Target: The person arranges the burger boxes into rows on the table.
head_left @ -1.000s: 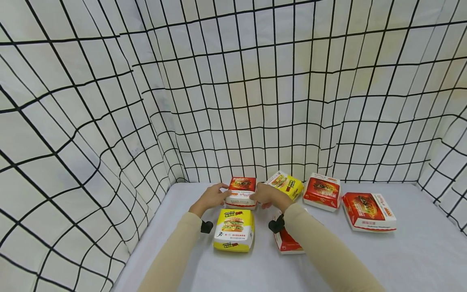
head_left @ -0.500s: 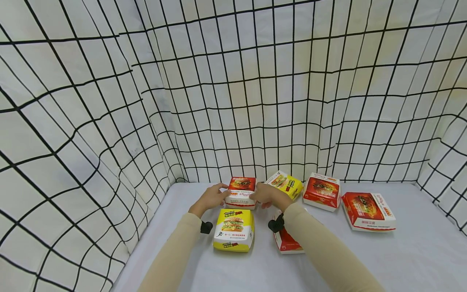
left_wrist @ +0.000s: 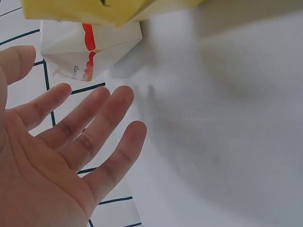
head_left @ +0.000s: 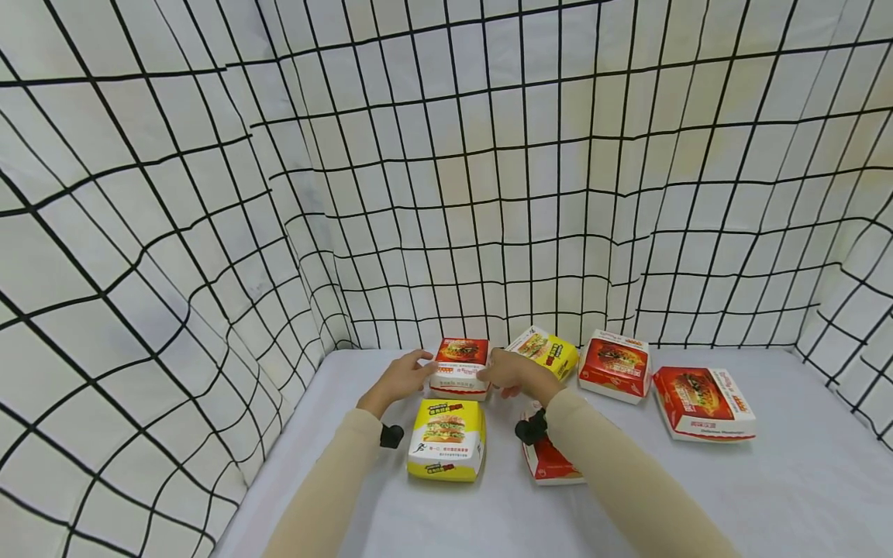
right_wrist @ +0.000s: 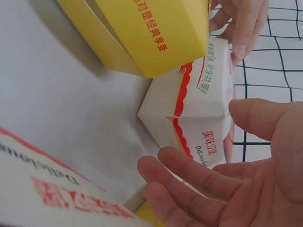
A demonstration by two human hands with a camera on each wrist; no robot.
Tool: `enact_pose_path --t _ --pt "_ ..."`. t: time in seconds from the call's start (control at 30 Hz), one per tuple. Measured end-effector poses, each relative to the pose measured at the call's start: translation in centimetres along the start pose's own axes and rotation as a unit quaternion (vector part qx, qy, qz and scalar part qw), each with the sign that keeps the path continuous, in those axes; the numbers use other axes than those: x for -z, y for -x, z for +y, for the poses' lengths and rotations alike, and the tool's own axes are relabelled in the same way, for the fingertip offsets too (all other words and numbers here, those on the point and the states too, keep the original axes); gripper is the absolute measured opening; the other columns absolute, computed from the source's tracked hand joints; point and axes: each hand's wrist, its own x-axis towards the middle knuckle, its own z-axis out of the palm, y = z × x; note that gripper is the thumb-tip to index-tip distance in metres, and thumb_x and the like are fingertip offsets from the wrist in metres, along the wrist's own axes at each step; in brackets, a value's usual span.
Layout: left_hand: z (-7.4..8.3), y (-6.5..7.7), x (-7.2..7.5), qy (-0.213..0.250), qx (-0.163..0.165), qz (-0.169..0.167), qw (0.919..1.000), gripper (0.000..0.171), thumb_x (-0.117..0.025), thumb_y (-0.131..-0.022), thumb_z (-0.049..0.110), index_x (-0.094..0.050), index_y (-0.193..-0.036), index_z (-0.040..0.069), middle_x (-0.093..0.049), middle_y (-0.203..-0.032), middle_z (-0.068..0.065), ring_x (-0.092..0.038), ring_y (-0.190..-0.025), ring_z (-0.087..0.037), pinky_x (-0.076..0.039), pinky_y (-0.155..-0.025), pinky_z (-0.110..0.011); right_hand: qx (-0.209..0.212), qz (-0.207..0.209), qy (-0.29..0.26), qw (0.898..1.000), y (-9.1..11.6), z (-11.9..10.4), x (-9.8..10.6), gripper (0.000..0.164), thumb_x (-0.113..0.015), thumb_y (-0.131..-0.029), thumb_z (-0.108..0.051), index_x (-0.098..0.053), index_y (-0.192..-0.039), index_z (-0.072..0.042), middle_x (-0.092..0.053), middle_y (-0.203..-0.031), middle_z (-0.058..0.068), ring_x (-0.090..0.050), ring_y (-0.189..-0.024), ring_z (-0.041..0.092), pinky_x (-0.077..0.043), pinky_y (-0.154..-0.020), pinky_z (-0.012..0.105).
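Observation:
Against the back netting stands a red-and-white burger box (head_left: pixel 459 368), its scalloped red trim and pale underside showing in the right wrist view. My left hand (head_left: pixel 399 381) is at the box's left side, fingers spread and fairly straight in the left wrist view. On the other side is my right hand (head_left: pixel 523 373), thumb beside the box's front right edge and fingers loosely extended. Neither hand is curled round the box. Just in front sits a yellow-and-white burger box (head_left: pixel 446 440). Another yellow burger box (head_left: pixel 551 355) lies turned at an angle behind my right hand and is partly hidden by it.
Two red burger boxes, one (head_left: pixel 615 366) at the back and one (head_left: pixel 705 403) farther right, rest on the white tabletop (head_left: pixel 802 496). Under my right forearm lies another red box (head_left: pixel 553 463), partly covered. Black netting over white walls encloses the back and sides.

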Motion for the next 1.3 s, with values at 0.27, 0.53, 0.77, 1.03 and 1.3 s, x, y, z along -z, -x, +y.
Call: enact_pose_path --t 0.27,0.53,0.77,1.03,1.3 --pt "0.1 1.4 1.1 -0.043 -0.023 0.047 0.9977 0.045 -0.051 -0.097 0.046 -0.051 -0.135 0.021 -0.059 -0.13 -0.011 -0.057 -0.113 -0.028 -0.049 -0.09 -0.047 0.025 -0.007 0.041 0.999 2.5 0.1 2.1 0.073 -0.059 -0.093 -0.041 -0.027 -0.151 -0.009 -0.064 -0.109 0.015 -0.063 -0.079 0.027 -0.052 -0.073 0.035" --pt "1.2 4.2 2.3 -0.012 -0.074 0.092 0.9929 0.041 -0.055 -0.096 0.042 -0.053 -0.133 0.025 -0.06 -0.123 -0.005 -0.059 -0.106 -0.026 -0.052 -0.08 -0.038 0.102 0.005 0.049 0.994 5.7 1.6 5.0 0.054 -0.055 -0.095 -0.043 -0.046 -0.14 -0.014 -0.061 -0.115 0.01 -0.06 -0.085 0.02 -0.051 -0.074 0.034" --pt "4.1 7.5 2.4 0.031 -0.136 0.145 0.9795 0.031 -0.057 -0.096 0.035 -0.057 -0.126 0.026 -0.064 -0.116 -0.001 -0.06 -0.105 -0.02 -0.051 -0.088 -0.04 0.132 0.046 0.015 0.99 8.9 4.1 6.9 0.05 -0.056 -0.093 -0.046 -0.051 -0.135 -0.017 -0.057 -0.127 0.009 -0.061 -0.103 0.025 -0.053 -0.082 0.038" --pt "7.1 8.9 0.1 0.069 -0.195 0.17 0.9635 0.027 -0.058 -0.096 0.029 -0.061 -0.122 0.022 -0.066 -0.11 0.005 -0.062 -0.097 -0.014 -0.051 -0.084 -0.034 0.133 0.07 -0.053 0.987 10.2 7.7 7.6 0.049 -0.054 -0.095 -0.044 -0.05 -0.134 -0.014 -0.063 -0.118 0.01 -0.064 -0.095 0.019 -0.051 -0.088 0.045" --pt "9.8 9.5 -2.5 0.097 -0.194 0.147 0.9651 0.021 -0.059 -0.095 0.029 -0.063 -0.115 0.024 -0.065 -0.108 0.009 -0.061 -0.095 -0.011 -0.051 -0.083 -0.031 0.128 0.09 -0.078 0.985 9.9 10.6 7.7 0.051 -0.054 -0.096 -0.044 -0.05 -0.133 -0.008 -0.061 -0.121 0.014 -0.064 -0.1 0.027 -0.053 -0.088 0.046"
